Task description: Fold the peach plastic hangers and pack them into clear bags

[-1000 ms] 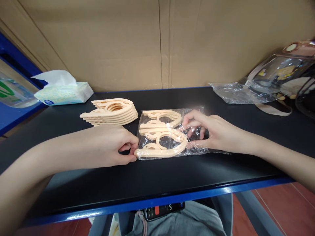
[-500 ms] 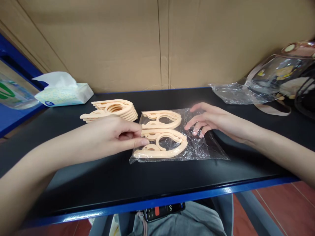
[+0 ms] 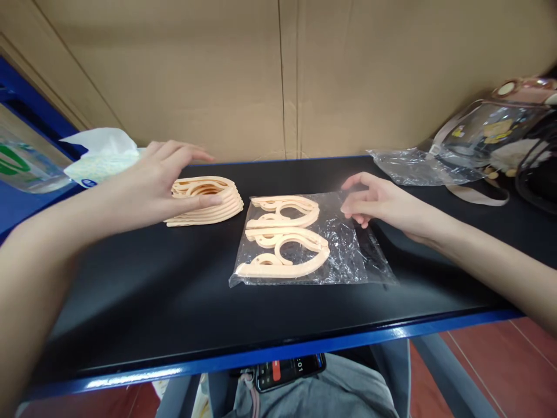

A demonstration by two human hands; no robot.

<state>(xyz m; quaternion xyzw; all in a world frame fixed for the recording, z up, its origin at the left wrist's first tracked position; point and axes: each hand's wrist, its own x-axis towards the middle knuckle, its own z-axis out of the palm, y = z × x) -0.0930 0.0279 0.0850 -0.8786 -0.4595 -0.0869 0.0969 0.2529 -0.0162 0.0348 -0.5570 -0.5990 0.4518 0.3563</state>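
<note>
My left hand (image 3: 152,180) hovers over the stack of peach plastic hangers (image 3: 208,200), fingers spread, thumb resting on the top piece, nothing actually gripped. My right hand (image 3: 378,203) sits at the far right edge of the clear bag (image 3: 348,255), fingers loosely curled and touching the film; I can't tell if it pinches it. The bag lies flat mid-table on the black tabletop (image 3: 174,302) with two bagged hangers (image 3: 282,244) inside. Risks as I judge them: the stack is slightly fanned, so a careless grab could lift several or slide it toward the tissue pack (image 3: 100,159) just behind; the film is thin, crinkly and slick, so tugging one edge could drag the whole bag off the front rim. The hangers are rigid, smooth and flat, with curved cut-outs. The tabletop is matte with a blue edge.
</note>
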